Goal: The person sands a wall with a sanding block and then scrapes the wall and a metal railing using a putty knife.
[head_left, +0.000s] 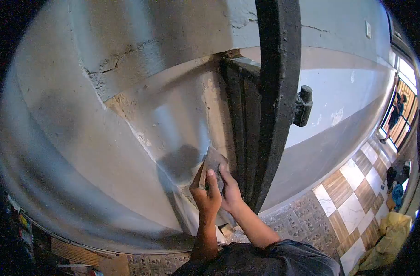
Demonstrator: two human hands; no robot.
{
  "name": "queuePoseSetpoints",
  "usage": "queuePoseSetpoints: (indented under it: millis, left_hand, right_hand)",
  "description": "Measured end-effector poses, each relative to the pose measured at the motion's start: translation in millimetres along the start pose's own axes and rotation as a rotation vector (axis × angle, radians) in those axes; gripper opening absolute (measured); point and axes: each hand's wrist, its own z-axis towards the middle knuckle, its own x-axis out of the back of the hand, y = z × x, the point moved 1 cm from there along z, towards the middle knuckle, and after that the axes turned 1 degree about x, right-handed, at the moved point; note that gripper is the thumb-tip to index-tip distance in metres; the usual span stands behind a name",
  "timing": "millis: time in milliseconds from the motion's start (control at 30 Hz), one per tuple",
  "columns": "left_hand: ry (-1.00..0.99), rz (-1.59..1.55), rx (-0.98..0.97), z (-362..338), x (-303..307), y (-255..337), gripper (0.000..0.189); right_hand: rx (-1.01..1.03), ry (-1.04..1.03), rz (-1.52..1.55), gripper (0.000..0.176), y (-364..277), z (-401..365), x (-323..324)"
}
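Observation:
A small grey-brown folded sheet of sandpaper is held up in front of the wall between both hands. My left hand pinches its lower left side, thumb laid on the near face. On the other side, my right hand grips the right edge with its thumb over the sheet. Behind them is a wall recess with worn, cracked paint and bare patches along its edges. Whether the sheet touches the wall cannot be told.
A dark metal gate frame with a bolt fitting rises just right of my hands. Patterned tiles cover the floor at right, with a yellowish sack on them. Another person stands by a far barred doorway.

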Motion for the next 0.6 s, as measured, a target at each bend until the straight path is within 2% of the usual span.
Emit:
queuePoseSetpoints:
  millis: [67,200,267,333,500,600]
  left_hand:
    - [0.1,-0.028,-0.005,-1.3,-3.3,-7.0,0.031]
    - [0.067,-0.029,0.006,-2.2,-6.4,-3.9,0.031]
    - [0.054,0.096,-0.149,-1.3,-9.8,4.0,0.03]
    - [0.102,0.101,-0.133,-4.6,-11.6,5.0,0.03]
    - [0.152,0.117,-0.043,-3.5,-4.0,12.0,0.032]
    - [0.125,0.075,-0.032,-4.3,-3.1,13.6,0.031]
  right_hand:
    - [0.002,-0.013,-0.009,0.037,-1.4,-1.4,-0.6]
    - [0.009,0.011,-0.014,0.036,-6.2,-4.0,0.5]
    - [0.016,0.045,-0.029,0.036,-6.4,-5.8,2.4]
    - [0.004,0.0,0.021,0.035,-4.7,-7.8,10.0]
    - [-0.202,0.14,-0.075,0.035,8.1,-17.1,43.3]
    - [-0.163,0.134,-0.068,0.036,5.8,-21.2,36.2]
